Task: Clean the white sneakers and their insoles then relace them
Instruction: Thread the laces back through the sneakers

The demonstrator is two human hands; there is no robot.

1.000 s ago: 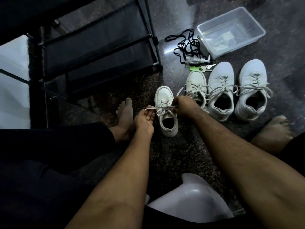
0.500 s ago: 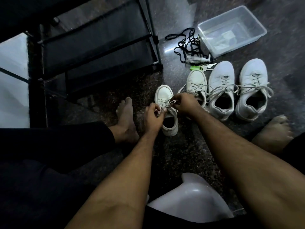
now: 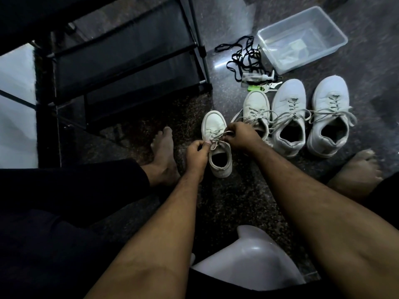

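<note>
Person seen from above, head cam. Both forearms bare, no sleeves in view, light hair on forearms, esp. the right one. Left hand [image 3: 197, 155] & right hand [image 3: 241, 137] bare: no gloves, rings, watch or bands visible. Legs in dark/black trousers [image 3: 64, 190], plain fabric, hem ends just above ankle on left leg. Left foot [image 3: 165, 156] & right foot [image 3: 356, 173] bare, no socks, toes showing. Dim light, finer detail can't be made out
</note>
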